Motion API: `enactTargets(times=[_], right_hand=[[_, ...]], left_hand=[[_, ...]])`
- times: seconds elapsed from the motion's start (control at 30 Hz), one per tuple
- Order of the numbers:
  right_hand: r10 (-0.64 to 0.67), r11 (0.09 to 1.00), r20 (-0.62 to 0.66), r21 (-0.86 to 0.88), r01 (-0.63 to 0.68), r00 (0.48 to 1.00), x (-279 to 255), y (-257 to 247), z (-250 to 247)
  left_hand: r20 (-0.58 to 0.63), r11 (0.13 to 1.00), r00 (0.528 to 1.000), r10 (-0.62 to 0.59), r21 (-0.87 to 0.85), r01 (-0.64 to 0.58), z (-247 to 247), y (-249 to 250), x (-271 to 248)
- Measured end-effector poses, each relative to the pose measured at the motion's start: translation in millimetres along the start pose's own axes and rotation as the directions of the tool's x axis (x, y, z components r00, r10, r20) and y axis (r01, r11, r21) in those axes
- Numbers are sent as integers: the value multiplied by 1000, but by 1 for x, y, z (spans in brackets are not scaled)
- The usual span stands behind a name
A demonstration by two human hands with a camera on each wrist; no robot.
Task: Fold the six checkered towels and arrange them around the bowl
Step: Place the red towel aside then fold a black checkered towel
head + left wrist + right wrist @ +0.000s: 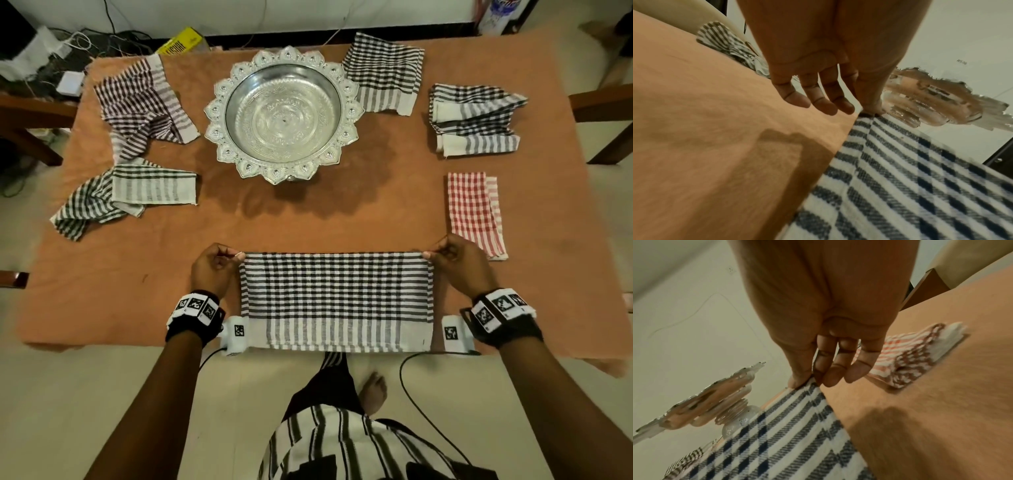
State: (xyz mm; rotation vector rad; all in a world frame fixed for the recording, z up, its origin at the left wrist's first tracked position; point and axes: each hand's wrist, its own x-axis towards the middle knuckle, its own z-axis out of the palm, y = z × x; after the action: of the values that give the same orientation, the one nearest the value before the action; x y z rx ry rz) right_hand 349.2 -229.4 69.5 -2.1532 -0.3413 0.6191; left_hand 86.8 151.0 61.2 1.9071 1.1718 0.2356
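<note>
Both hands work the black-and-white towel (pixel 337 301) spread flat at the near edge of the worktop (pixel 308 226). Left hand (pixel 214 269) pinches the far-left corner btwn thumb and forefinger; other fingers (pixel 819 101) hang loose above the cloth cover (left wrist view). Right hand (pixel 459 262) has the same grip on the far-right corner, thumb pressed against forefinger w/ fabric between. Silver bowl (pixel 282 113) sits mid-worktop, well beyond the towel. To its right: a folded dark checkered towel (pixel 385 73), a folded pair (pixel 474 118) and a folded red checkered towel (pixel 474 212) just beside the right hand. To its left: two crumpled, unfolded towels (pixel 144 102) (pixel 120 195).
</note>
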Motion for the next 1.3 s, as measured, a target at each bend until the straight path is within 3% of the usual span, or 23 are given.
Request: enactTargets(times=[0.1,0.2,0.27,0.37,0.43,0.53,0.67,0.77,0.9,1.0,1.07,1.17,1.23,1.3], right_hand=[[-13,1000,-21,-13,13,1000,23,-12,0],[-52,971,-56,-235,38,997,44,-19,6],[-159,916,-61,-381,124,985,42,-22,12],[-363,848,-46,-429,310,931,10,-24,42],[-392,811,54,-451,373,918,-16,-27,77],[-370,731,181,-549,406,911,-40,-30,137],[-239,729,239,-596,337,941,-47,-22,179],[-210,701,252,-634,325,945,-50,-4,169],[-168,731,100,-655,192,981,-52,26,128],[-150,747,38,-650,138,988,-55,40,106],[-138,807,-27,-582,97,990,-56,43,97],[-43,873,-249,-480,-85,968,-61,42,76],[118,914,-345,-328,-237,931,-65,37,62],[343,917,-311,-95,-388,886,-65,30,54]], left_hand=[[-10,1000,1000,-6,20,6,7,13,18],[-17,991,1000,3,133,-1,15,15,35],[22,932,986,163,324,-161,17,15,36],[176,760,903,393,490,-427,29,19,11],[257,716,871,418,497,-490,51,23,-18],[343,751,876,338,463,-471,97,16,-60],[368,738,890,269,515,-436,129,-1,-87],[376,690,887,269,567,-450,120,-11,-87],[328,686,914,238,609,-398,91,-31,-76],[363,668,905,221,620,-412,75,-40,-73],[370,670,899,236,608,-426,72,-40,-73],[349,696,903,252,583,-420,75,-37,-75],[345,708,893,290,550,-443,82,-32,-77],[351,713,870,345,505,-486,94,-20,-81]])
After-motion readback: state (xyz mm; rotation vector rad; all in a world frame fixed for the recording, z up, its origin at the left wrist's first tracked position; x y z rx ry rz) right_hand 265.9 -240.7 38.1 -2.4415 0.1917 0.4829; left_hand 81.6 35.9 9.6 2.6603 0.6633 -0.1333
